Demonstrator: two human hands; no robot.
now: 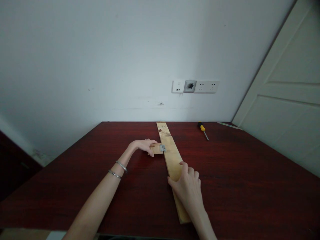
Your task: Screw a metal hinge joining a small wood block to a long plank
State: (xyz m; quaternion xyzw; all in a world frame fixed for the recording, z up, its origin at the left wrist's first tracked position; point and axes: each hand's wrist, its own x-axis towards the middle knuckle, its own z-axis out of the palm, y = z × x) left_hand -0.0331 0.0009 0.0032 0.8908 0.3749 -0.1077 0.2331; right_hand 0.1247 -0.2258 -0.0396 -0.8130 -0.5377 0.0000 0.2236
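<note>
A long pale wooden plank (pixel 170 154) lies lengthwise on a dark red table (pixel 237 176), running from the wall toward me. A small wooden block (pixel 156 149) sits against its left edge, joined by a small metal hinge (pixel 162 148). My left hand (pixel 143 146), two bangles on the wrist, rests with its fingers curled over the block. My right hand (pixel 187 186) lies on the plank's middle, fingers bent and pressing down on the wood.
A screwdriver (pixel 203 130) with a yellow and black handle lies at the back right of the table. Wall sockets (pixel 195 86) are on the white wall behind. A white door (pixel 287 100) stands at the right.
</note>
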